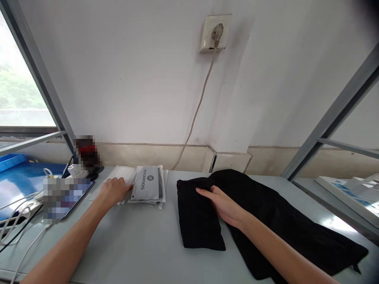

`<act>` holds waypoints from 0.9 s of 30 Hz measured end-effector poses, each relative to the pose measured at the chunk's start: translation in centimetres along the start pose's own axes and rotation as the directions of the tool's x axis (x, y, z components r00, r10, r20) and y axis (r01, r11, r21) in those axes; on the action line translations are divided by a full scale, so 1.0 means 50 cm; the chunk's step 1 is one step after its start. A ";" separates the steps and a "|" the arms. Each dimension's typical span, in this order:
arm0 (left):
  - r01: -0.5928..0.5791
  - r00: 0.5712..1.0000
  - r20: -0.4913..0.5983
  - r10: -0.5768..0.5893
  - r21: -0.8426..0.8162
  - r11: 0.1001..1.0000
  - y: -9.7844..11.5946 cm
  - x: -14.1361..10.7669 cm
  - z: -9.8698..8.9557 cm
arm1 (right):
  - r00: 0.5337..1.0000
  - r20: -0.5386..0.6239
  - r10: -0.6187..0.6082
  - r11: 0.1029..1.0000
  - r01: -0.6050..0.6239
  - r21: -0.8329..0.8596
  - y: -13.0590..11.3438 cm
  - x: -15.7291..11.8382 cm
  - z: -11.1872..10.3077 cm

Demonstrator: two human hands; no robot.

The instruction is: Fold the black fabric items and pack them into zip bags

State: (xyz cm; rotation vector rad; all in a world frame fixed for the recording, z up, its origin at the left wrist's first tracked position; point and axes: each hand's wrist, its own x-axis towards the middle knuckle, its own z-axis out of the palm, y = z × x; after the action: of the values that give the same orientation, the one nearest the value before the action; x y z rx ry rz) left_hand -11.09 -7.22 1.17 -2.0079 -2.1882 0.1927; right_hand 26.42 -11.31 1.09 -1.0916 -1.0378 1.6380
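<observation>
My left hand [115, 191] rests on a stack of clear plastic bags [126, 172], its fingers curled down onto them; the fingertips are partly hidden. Just right of it lies a pile of flat packets, the top one a grey pouch [151, 182] printed "ROCKBROS". My right hand [223, 205] grips the upper right edge of a folded black cloth piece [198, 217], thumb lying on top and the other fingers mostly out of sight. Under my right forearm spreads a larger black fabric item [275, 213], which reaches toward the table's right side.
A phone [78, 199] lies at the left, partly blurred, beside white cables [20, 221] and a power strip [34, 207]. Behind it stands a dark blurred object [87, 154]. Metal frame bars [334, 106] rise at both sides. A cord [197, 110] hangs from the wall socket [216, 33].
</observation>
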 end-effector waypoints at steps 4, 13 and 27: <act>-0.024 1.000 -0.007 0.024 0.002 1.000 0.005 -0.002 -0.003 | 1.000 -0.006 -0.002 1.000 0.002 -0.005 0.000 -0.001 0.000; -0.034 0.997 -0.071 0.033 -0.006 0.999 0.020 -0.012 -0.035 | 1.000 -0.010 0.001 1.000 -0.001 -0.011 0.002 0.001 -0.004; 0.100 0.884 -0.436 -0.170 -0.180 0.979 0.057 -0.034 -0.088 | 0.996 0.034 0.079 0.996 -0.077 -0.049 -0.010 -0.016 0.003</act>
State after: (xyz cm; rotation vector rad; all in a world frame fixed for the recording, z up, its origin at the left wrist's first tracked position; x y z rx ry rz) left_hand -7.24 -8.72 4.82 -1.7328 -2.0707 -0.4322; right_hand 26.58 -11.95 1.77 -1.1508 -1.0737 1.7082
